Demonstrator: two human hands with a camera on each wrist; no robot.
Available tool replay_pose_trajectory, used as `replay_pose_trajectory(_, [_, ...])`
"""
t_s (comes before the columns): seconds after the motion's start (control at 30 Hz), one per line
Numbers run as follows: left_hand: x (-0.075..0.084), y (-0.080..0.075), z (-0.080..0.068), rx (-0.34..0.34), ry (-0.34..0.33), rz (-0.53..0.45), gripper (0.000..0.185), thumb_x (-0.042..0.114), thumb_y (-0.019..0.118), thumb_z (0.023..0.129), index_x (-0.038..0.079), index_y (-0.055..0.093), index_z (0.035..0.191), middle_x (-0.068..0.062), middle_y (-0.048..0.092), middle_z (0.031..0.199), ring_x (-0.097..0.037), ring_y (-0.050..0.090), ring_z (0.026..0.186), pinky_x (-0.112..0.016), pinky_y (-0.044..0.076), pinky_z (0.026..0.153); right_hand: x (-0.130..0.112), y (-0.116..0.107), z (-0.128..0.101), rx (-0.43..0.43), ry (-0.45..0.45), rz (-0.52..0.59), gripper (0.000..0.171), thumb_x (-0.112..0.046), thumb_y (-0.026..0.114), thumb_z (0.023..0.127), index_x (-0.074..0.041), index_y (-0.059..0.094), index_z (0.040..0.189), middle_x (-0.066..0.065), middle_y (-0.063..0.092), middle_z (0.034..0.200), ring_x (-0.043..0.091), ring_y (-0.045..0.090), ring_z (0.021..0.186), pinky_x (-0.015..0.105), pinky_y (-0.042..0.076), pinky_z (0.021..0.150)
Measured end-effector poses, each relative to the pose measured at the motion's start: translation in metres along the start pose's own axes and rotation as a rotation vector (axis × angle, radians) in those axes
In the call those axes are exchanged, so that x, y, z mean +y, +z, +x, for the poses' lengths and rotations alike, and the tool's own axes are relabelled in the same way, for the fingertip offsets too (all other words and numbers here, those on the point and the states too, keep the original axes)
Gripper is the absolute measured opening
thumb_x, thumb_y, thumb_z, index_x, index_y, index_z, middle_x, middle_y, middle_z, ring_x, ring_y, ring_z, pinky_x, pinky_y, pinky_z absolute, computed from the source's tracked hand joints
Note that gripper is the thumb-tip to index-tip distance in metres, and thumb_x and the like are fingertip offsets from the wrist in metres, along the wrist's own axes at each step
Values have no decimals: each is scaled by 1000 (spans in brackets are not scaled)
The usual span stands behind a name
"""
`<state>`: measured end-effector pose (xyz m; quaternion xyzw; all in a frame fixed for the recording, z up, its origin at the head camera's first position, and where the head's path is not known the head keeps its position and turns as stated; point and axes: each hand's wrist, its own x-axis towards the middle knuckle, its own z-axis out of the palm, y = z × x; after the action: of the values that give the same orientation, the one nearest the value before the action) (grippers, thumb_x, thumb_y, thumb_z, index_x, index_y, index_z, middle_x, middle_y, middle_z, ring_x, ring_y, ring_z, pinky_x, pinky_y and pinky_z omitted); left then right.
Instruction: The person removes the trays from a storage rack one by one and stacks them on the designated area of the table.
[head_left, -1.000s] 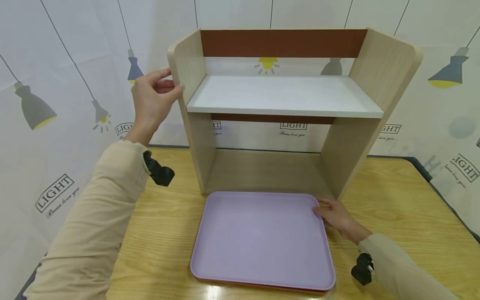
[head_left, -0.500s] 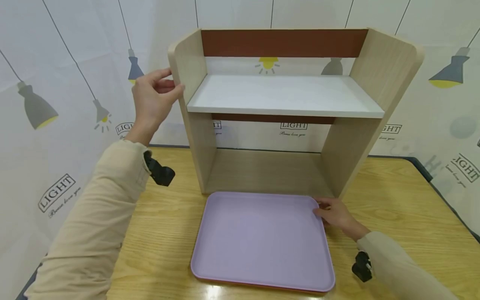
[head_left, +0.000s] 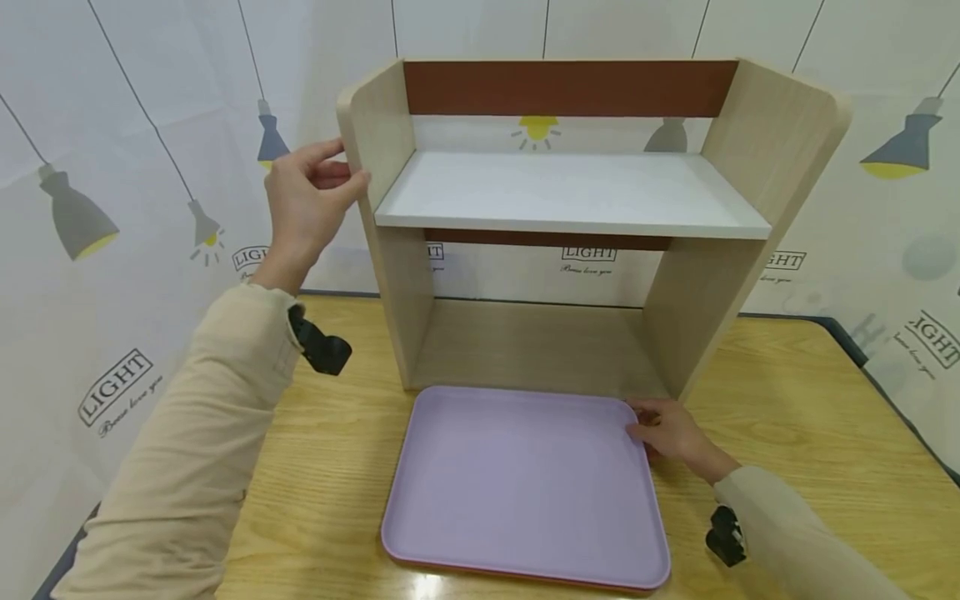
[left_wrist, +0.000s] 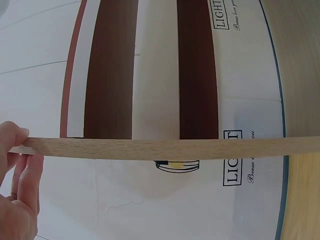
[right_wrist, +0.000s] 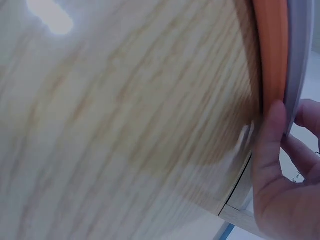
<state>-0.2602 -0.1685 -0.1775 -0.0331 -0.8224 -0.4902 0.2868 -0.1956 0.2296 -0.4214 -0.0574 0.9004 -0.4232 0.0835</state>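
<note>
A two-tier desktop shelf with pale wood sides and a white middle board stands at the back of the table. My left hand pinches the front edge of its left side panel, high up. In the left wrist view, thumb and fingers of that hand lie on opposite faces of the panel edge. Before the shelf lies a purple tray, stacked over an orange tray. My right hand grips the purple tray's far right corner, its thumb near the orange rim in the right wrist view.
The wooden table extends on both sides of the trays. Behind it hangs a white backdrop printed with lamps and lettering. The shelf's bottom board sits right behind the tray's far edge.
The right side of the purple tray has shifted slightly toward me, with my right hand on it. My left hand keeps its hold on the shelf panel.
</note>
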Motion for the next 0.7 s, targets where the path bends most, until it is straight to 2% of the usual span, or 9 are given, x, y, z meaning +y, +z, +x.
replay_pose_trajectory(0.17, [0,0,0,2,-7,-7,42,17,67,77,12,58,118,-12,63,95,-10,62,80,-23,50,76,3,0,1,-14,-61,-1,39,-4,61,80,13,51,114,17,54,87,21,54,71,30,52,49])
replay_pose_trajectory(0.3, [0,1,0,0,-2,3,42,18,66,78,12,57,119,-13,63,97,-11,62,81,-23,50,76,6,-1,0,-4,-99,-16,39,-7,62,80,13,52,112,20,56,90,22,55,74,29,52,50])
replay_pose_trajectory(0.5, [-1,0,-1,-15,-1,29,44,20,66,79,14,55,121,-14,62,101,-13,61,84,-23,49,77,11,-6,-7,-23,-59,34,45,-17,63,82,10,51,116,18,58,94,20,57,74,29,53,54])
replay_pose_trajectory(0.7, [1,-3,-1,-52,-12,29,46,23,66,79,15,54,122,-13,61,101,-13,60,85,-23,49,78,11,-24,-18,-19,-79,73,43,-20,55,88,11,47,118,18,57,91,23,57,74,30,53,57])
